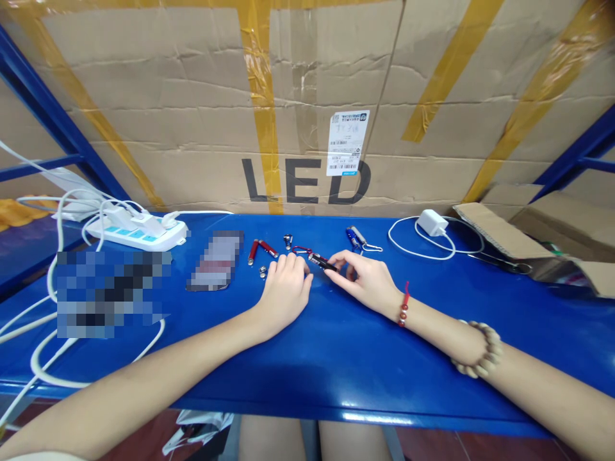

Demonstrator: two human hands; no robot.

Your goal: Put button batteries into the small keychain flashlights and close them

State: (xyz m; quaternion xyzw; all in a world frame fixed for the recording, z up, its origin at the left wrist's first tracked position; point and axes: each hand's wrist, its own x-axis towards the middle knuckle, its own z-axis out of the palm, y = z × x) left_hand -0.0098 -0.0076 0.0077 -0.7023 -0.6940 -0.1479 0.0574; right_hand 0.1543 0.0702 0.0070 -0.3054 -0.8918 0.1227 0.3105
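Observation:
In my right hand is a small black flashlight, pinched between thumb and fingers, its silver end pointing left. My left hand rests palm down on the table just left of it, thumb apart from the fingers; its fingertips are partly hidden. Beyond those fingers lies a red carabiner clip. Two red tubes lie to the left, with a small silver part below them and another metal piece to their right. A blue flashlight and a silver one with a clip lie behind my right hand.
On the blue table, a blurred-out phone-like object and a white power strip with cables are at left. A white charger with its cord lies at right, near an open carton. A large cardboard box stands behind.

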